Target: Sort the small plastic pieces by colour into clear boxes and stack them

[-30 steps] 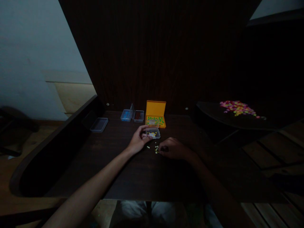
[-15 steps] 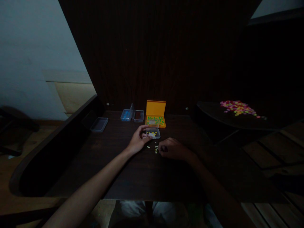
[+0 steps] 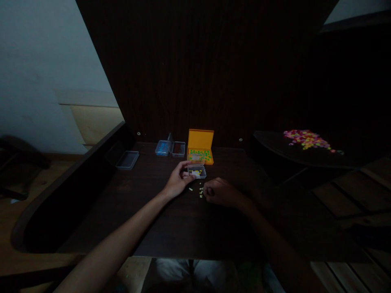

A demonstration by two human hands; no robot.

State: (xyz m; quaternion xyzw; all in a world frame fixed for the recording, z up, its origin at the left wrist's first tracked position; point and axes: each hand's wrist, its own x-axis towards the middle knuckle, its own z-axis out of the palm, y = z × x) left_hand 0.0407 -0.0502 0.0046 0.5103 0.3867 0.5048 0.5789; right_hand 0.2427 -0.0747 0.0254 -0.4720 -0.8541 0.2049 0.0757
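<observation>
My left hand [image 3: 179, 178] grips the left side of a small clear plastic box [image 3: 202, 174] with its lid raised. Yellow bits and a white patch show inside the box. Just to the right and nearer to me, my right hand [image 3: 219, 191] rests curled at the table, fingers closed; whether they pinch a piece is hidden. Several small pale yellow pieces [image 3: 200, 192] lie on the dark wood beside its fingertips, and one pale piece [image 3: 191, 189] lies apart, to the left. Behind the clear box stands an open orange case [image 3: 200, 139] holding green pieces.
Clear boxes with blue pieces [image 3: 162, 148] and dark reddish pieces [image 3: 178, 149] stand at the back. A clear tray [image 3: 127, 160] lies at the left. Many colourful bits [image 3: 307, 139] are heaped on a shelf at the right. A tall dark panel [image 3: 195, 73] closes the back.
Almost nothing differs. My right hand's fingers have shifted very slightly beside the pale pieces, while my left hand keeps its hold on the clear box.
</observation>
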